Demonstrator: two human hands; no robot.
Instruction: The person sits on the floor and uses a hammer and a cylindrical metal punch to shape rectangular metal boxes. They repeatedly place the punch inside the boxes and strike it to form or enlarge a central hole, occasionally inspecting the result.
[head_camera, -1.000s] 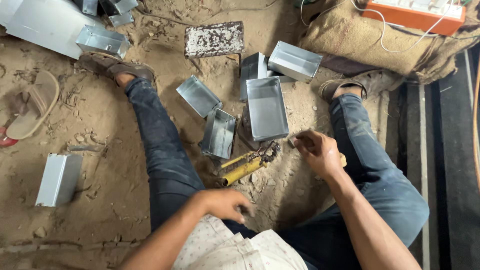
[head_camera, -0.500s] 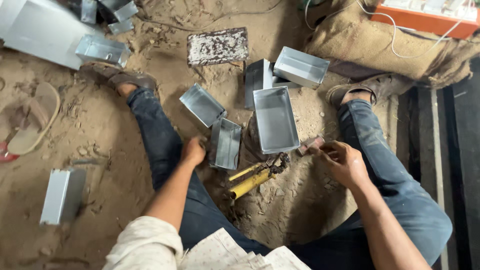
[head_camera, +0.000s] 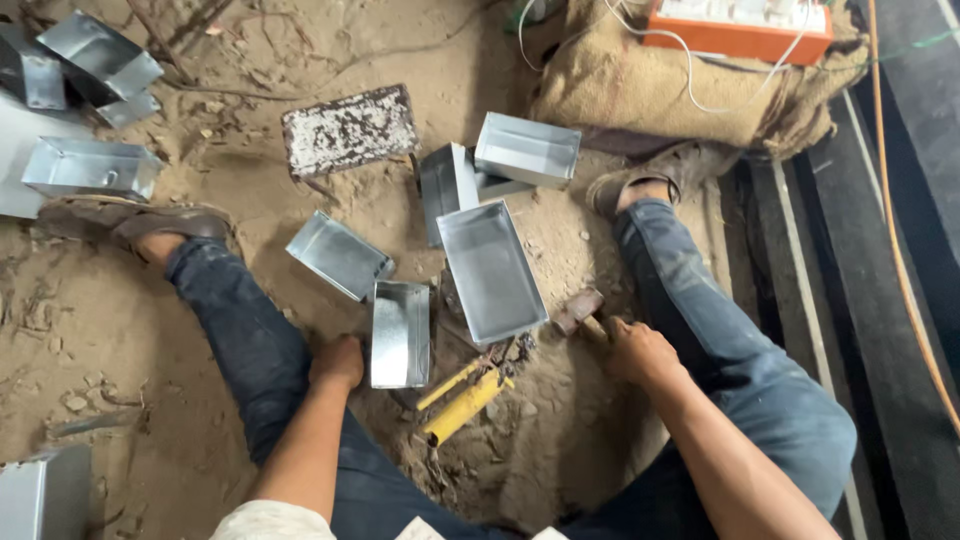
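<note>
Left hand (head_camera: 338, 362) closes on small open galvanised sheet-metal box (head_camera: 400, 333), steadying it on sand; right hand (head_camera: 636, 352) grips wooden-handled hammer (head_camera: 580, 310), head resting low.

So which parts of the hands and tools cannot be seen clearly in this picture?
- Head view: left hand fingers, curled at the small tray.
- Hammer handle, hidden inside right hand.
- Yellow-handled tool tip, buried in sand and shadow.
- Corner box, cut by the edge.
</note>
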